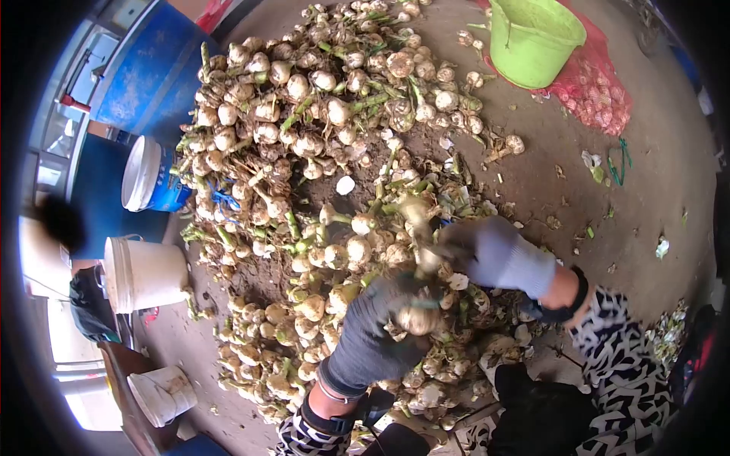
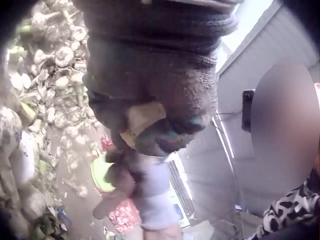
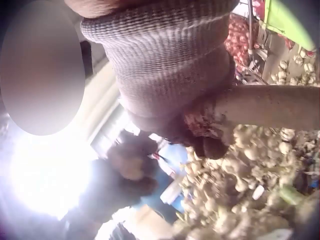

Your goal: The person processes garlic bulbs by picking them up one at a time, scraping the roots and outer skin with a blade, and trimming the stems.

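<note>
My left hand point(image 1: 384, 327), in a dark grey glove, holds a garlic bulb point(image 1: 420, 321) above the heap. In the left wrist view a pale piece of that bulb point(image 2: 145, 120) shows between the soiled glove fingers point(image 2: 170, 137). Close by on the right, my right hand point(image 1: 498, 254) wears a light grey glove. It grips a pale, smooth, rod-like thing point(image 3: 275, 106), whose blurred end point(image 1: 416, 211) reaches over the bulbs in the head view; I cannot tell its kind. Garlic with green stalks point(image 1: 334, 114) lies heaped under and beyond both hands.
White buckets point(image 1: 148, 273) and blue barrels point(image 1: 148, 64) stand along the left. At the back right, a lime-green bucket point(image 1: 532, 45) stands by a red net bag point(image 1: 597, 99) of bulbs. Peelings and cut stalks point(image 1: 449, 190) litter the ground near the hands.
</note>
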A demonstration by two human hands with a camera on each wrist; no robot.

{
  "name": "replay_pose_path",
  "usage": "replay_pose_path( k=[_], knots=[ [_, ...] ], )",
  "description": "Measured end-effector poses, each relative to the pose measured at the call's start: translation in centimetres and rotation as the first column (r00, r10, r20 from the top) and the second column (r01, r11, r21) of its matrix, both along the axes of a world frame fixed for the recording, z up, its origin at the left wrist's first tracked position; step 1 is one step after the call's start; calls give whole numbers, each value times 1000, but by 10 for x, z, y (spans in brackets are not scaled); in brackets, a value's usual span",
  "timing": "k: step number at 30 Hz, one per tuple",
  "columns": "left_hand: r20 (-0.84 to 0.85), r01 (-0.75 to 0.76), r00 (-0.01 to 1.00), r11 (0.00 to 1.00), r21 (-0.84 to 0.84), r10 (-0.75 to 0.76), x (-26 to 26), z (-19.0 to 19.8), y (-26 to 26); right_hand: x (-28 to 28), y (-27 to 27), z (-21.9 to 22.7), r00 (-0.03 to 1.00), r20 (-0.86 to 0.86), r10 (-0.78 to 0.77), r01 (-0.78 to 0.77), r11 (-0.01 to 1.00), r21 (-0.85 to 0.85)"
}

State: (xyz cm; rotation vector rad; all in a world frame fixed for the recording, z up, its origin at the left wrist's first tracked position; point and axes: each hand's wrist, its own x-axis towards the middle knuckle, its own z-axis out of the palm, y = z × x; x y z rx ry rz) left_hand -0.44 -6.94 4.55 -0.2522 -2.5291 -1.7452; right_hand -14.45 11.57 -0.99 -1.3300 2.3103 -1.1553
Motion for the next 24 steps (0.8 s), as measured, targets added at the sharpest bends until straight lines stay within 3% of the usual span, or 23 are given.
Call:
replay_pose_path(
  k=[1,2,3,4,5,6,7,8,10,11,12,14,15,16,17,18,20,22,23,24],
  knots=[
    [0,55,999,999,3,-55,3,5,0,-9,-9,-22,1000,27,-13,2,928,371],
    [-8,108,994,994,-3,-108,2,11,-3,-23,-19,-37,999,37,-35,1,729,685],
    [91,146,986,988,-54,-141,3,21,-11,-35,-27,-42,999,28,-27,1,725,689],
    [72,136,988,990,-27,-134,7,9,-19,-42,-36,-48,994,-58,-95,112,833,541],
    [141,141,983,975,-170,-118,6,9,-33,-46,-48,-43,976,-116,-187,217,905,367],
    [199,161,975,935,-316,-101,4,12,-50,-61,-64,-35,989,-56,-134,145,877,457],
    [276,242,951,891,-384,-139,6,10,-66,-79,-82,-42,986,-142,-82,140,871,470],
    [344,315,922,864,-393,-180,3,10,-80,-93,-102,-44,959,-272,-75,174,916,362],
    [428,226,889,969,-98,-164,18,-25,-114,-130,-154,-34,962,-267,-48,191,819,541],
    [586,-42,802,969,244,-113,17,-21,-111,-149,-175,-43,914,-407,3,252,782,570],
    [519,-36,832,914,404,-197,20,-34,-123,-165,-194,-41,934,-358,-2,240,745,622],
    [229,-46,959,709,704,-165,23,-71,-128,-189,-224,-64,932,-357,56,268,556,787],
    [193,45,949,714,699,-249,20,-77,-134,-192,-227,-71,931,-360,63,267,554,788],
    [186,43,952,710,703,-242,19,-77,-134,-184,-224,-61,929,-363,73,252,591,766],
    [260,-75,944,634,770,-204,18,-76,-133,-175,-223,-60,927,-366,84,235,630,740],
    [340,-195,923,548,814,-177,18,-74,-133,-161,-215,-68,902,-429,57,247,747,618],
    [471,-377,882,607,700,5,6,-61,-131,-113,-189,-33,981,-17,-195,169,799,578],
    [502,-530,826,656,538,256,-1,-68,-116,-77,-164,-52,941,307,-144,32,938,344],
    [438,-477,863,688,547,251,-3,-73,-111,-59,-153,-62,988,-92,128,-126,992,19],
    [304,-417,887,887,197,349,-1,-77,-109,-41,-143,-72,814,-532,231,-392,896,-210]
  ],
)
